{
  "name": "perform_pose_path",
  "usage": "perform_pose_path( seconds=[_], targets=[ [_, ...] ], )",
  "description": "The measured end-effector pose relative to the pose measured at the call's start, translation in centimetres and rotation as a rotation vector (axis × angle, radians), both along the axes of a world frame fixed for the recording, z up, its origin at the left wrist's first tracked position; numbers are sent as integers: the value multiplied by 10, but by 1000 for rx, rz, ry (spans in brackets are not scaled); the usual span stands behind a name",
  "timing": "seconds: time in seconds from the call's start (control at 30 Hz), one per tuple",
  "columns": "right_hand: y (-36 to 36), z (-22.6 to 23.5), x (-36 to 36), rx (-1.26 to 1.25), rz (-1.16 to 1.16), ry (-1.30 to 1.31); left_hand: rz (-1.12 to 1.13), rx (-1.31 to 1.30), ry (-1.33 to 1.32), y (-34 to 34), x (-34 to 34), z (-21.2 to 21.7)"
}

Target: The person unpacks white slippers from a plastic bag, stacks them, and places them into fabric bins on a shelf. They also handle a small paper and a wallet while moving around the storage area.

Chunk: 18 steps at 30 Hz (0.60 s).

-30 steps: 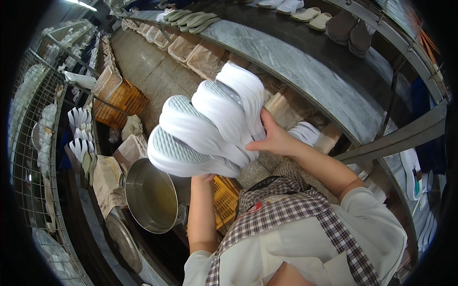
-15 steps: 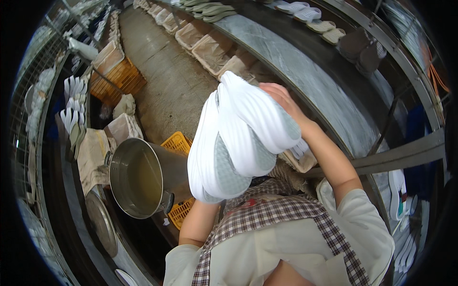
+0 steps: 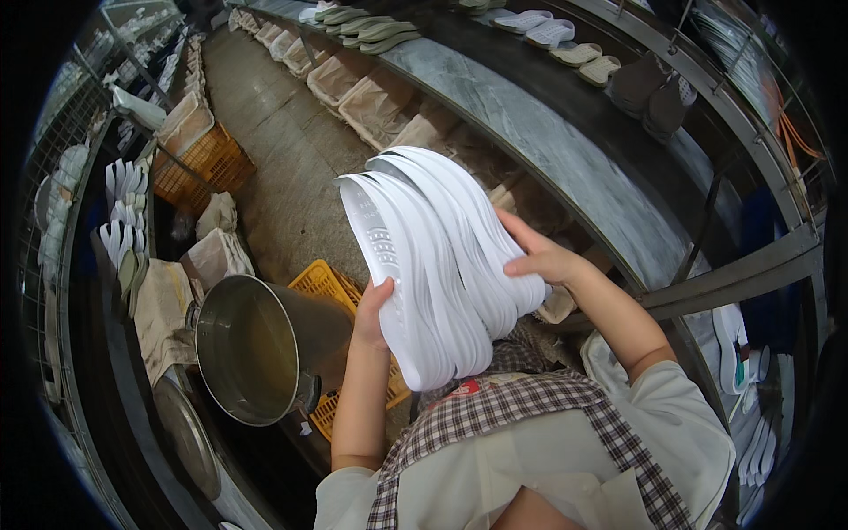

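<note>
Holding a stack of white shoe soles in front of the checked apron, grasping its left side with the left hand and its right with the right hand, probably squeezing inward to stop loose layers fanning apart. Standing on edge, running lengthwise from far left to near right, turning the outermost sole's dotted inner face leftward, leaving toe and heel indistinct. Having the steel pot standing left of the stack, near the yellow crate. Facing, past the right hand, a grey desk bearing pale footwear in pairs.
</note>
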State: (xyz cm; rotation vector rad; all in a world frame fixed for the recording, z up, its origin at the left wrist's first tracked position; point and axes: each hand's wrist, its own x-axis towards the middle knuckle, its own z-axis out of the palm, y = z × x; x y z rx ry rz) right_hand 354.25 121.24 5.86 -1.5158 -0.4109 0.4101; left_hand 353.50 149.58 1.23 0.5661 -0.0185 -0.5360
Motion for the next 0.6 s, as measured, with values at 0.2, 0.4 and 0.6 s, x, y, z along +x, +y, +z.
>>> perform_pose_path(
  seconds=[0.2,0.4,0.6],
  targets=[
    [-11,-9,-20,-398,98,-232,-90,179,-187,5,12,-13],
    [-9,-31,-22,-349,8,-914,-63,437,-474,22,35,-32],
    [5,-32,-24,-372,-62,-1164,-92,421,-2,37,36,-28]
  ],
)
